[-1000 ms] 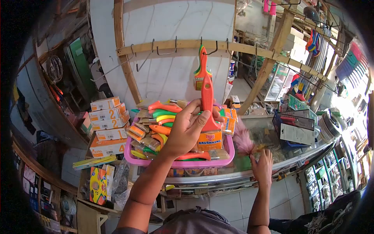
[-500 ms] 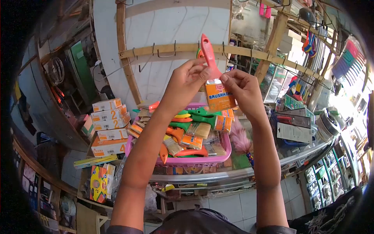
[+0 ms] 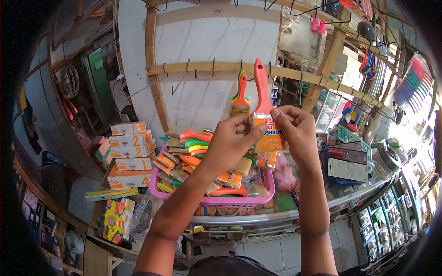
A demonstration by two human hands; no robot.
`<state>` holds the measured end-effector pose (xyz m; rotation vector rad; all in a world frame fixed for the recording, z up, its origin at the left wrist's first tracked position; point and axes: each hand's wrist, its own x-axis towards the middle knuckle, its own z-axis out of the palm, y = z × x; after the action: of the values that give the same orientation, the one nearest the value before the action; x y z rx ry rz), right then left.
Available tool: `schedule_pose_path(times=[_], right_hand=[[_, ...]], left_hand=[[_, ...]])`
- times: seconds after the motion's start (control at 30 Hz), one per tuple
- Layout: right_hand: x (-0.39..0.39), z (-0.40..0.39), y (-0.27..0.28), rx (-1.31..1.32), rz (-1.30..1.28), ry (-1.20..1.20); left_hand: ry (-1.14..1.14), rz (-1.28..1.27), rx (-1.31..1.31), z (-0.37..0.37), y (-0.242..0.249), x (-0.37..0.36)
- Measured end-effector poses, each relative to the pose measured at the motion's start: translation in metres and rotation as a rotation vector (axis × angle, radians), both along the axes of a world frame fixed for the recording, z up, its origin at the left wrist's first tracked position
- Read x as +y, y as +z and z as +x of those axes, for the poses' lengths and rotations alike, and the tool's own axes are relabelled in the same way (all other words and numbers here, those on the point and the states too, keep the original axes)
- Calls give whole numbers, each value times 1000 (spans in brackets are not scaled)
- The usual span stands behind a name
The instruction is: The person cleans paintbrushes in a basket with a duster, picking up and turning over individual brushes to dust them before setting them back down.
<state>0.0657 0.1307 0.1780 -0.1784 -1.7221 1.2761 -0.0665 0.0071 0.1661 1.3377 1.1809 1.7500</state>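
Observation:
A paintbrush (image 3: pixel 262 94) with a red-pink handle is held upright between my hands, its bristle end wrapped in an orange printed sleeve. My left hand (image 3: pixel 237 140) grips the sleeve's left side with the thumb across its front. Pinching the upper right edge of the sleeve is my right hand (image 3: pixel 297 131). Below them a pink basket (image 3: pixel 212 201) is heaped with paintbrushes in green, red, orange and yellow. Just behind, another brush (image 3: pixel 241 94) with an orange and green handle hangs from a hook on the wooden rail.
The basket stands on a glass-topped counter with a metal edge (image 3: pixel 285 215). Stacked boxes (image 3: pixel 131 154) are at the left. A pink feathery duster (image 3: pixel 286 177) lies right of the basket. Wire hooks stick out from the wooden rail (image 3: pixel 184 67). Packaged goods (image 3: pixel 345 158) sit farther right.
The paintbrush has come down a little and stands straighter. My left hand has shifted from its handle to the sleeve. The hanging brush behind is now in plainer view.

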Motion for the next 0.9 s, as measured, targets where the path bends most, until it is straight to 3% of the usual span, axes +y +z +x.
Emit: schedule_pose_path(times=[0.3,0.43,0.5,0.6,0.8,0.9], right_hand=[[-23,4,24,-44,-169,37],[-11,-4,14,-23,-236,121],[8,-8,-1,-109,-126,64],[28,-23,-21,-237,-100,49],[104,-100,-82,-150,71,-34],[125,-124,-89,-232,46,-92]], left_hand=[[-246,-93,-191,-6,20,-14],[-252,-152,-120,-12,18,-9],[-236,-239,-37,-28,8,2],[-66,-331,202,-42,-7,17],[562,-335,940,-80,-69,48],[462,-246,773,-80,-72,25]])
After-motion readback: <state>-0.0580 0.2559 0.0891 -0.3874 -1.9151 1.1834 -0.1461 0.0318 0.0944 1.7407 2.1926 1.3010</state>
